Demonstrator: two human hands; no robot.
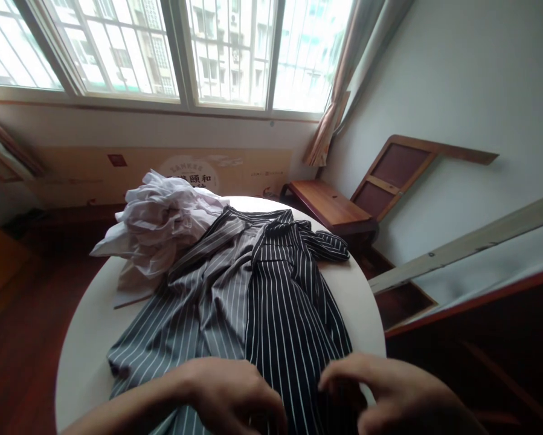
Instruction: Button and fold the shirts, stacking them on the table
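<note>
A dark garment (282, 314) with white pinstripes lies spread on a round white table (87, 329); its exact kind is hard to tell. Its left part looks greyer in the light, and folds run through the middle. Over the near part of the cloth is my left hand (232, 386), fingers bent downward and thumb apart, with the tips partly cut off by the frame edge. My right hand (400, 389) is at the garment's near right edge, curved, with a gap between thumb and fingers. Neither hand visibly lifts any cloth.
Crumpled white cloth (162, 214) is heaped at the table's far left. Behind stand a wooden bench (328, 202) and a tilted wooden panel (395, 166) by the wall. Barred windows (228, 54) and a curtain (323, 136) are at the back.
</note>
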